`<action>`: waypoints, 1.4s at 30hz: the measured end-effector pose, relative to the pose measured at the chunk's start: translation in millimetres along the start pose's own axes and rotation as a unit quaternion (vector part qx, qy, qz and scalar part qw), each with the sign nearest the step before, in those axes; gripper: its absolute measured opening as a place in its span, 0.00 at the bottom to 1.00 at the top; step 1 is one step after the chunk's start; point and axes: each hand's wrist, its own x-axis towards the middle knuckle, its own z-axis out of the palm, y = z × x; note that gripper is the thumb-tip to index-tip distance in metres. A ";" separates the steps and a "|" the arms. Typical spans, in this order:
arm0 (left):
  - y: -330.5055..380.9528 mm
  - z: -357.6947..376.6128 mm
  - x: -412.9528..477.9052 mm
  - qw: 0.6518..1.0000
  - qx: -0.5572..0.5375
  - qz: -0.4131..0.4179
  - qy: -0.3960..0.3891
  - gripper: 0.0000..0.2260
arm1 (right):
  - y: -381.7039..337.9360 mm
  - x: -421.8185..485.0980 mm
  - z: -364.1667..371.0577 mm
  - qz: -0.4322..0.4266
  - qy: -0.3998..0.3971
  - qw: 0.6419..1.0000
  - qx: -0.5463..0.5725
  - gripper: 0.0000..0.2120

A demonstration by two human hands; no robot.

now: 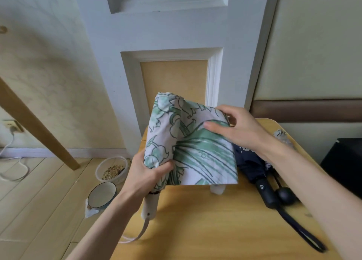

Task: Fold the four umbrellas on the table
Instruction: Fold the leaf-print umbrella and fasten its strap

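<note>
So the green-and-white umbrella (pixel 188 142) is held up over the far left part of the table (pixel 205 230). Its long axis is nearly upright, with the white handle (pixel 149 206) down toward the camera and the tip up and away. The left hand (pixel 145 175) has its fingers clenched round the bunched canopy just above the handle. The right hand (pixel 241 128) pinches a loose flap out to the right. That flap partly hides the navy umbrellas (pixel 252 165) lying on the table, handles toward the camera. A seed tub (pixel 111 170) and a bowl (pixel 101 195) sit on the floor to the left.
</note>
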 end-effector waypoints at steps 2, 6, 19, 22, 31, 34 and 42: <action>-0.1 1.3 -1.0 1.000 -0.004 -0.012 -0.018 0.16 | 12.1 -4.3 -3.7 -0.014 0.045 0.999 0.013 0.12; -0.4 4.2 0.6 1.000 0.007 -0.017 -0.023 0.16 | 24.0 -9.9 -8.1 -0.037 0.082 0.993 0.073 0.11; 1.6 16.4 3.1 0.998 0.068 0.016 -0.010 0.16 | 42.2 -30.4 -25.0 -0.087 0.054 0.995 -0.006 0.12; 0.3 18.5 3.9 0.996 0.079 0.030 -0.013 0.14 | 41.3 -27.5 -25.4 -0.099 0.045 0.994 -0.011 0.10; 1.2 17.0 7.1 0.994 0.096 0.057 -0.010 0.14 | 43.3 -28.5 -40.6 -0.025 0.011 0.993 -0.115 0.10; 2.0 15.2 7.4 0.993 0.097 0.060 -0.010 0.15 | 39.5 -31.8 -49.0 -0.021 0.017 0.997 -0.076 0.09; 4.4 15.6 6.9 0.995 0.086 0.043 0.010 0.15 | 37.2 -29.8 -34.7 0.043 0.113 0.984 0.127 0.14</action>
